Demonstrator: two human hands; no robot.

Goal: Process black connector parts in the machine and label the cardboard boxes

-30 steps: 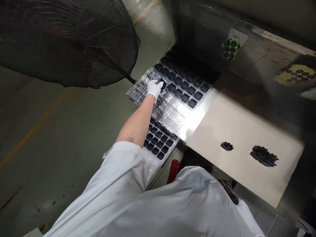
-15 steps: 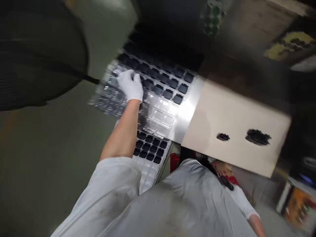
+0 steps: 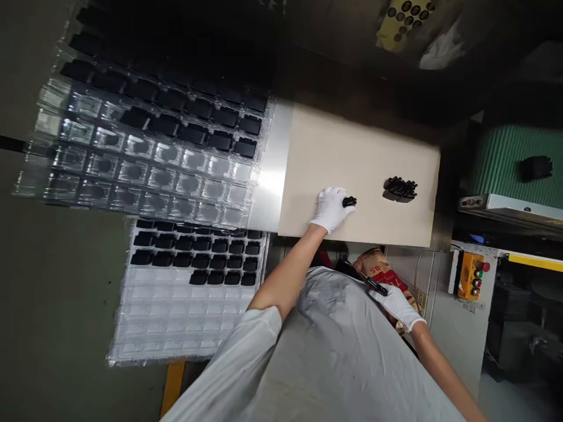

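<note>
My left hand [image 3: 332,208], in a white glove, is over the beige board [image 3: 308,152]. Its fingers are closed round a small black plastic part [image 3: 349,201]. To the right on the same board lies a cluster of black parts [image 3: 400,189] with knobbly tops. My right hand [image 3: 396,305], also gloved, is low by my apron, its fingers curled at the end of a black-handled tool [image 3: 376,286] whose far end I cannot make out. Left of the board, a clear plastic tray [image 3: 162,179] has rows of black parts at its back and bare pockets in front.
Below it, another tray [image 3: 176,316] holds black parts in its upper rows. A green ribbed conveyor belt [image 3: 497,158] at right carries one black piece. Under it is an orange control box [image 3: 472,275] with buttons. A red and tan bag [image 3: 378,266] is beneath the board's edge.
My left hand has moved right, from the clear tray to the small black part on the board, and closed round it. The view has swung right, bringing the green belt into sight.
</note>
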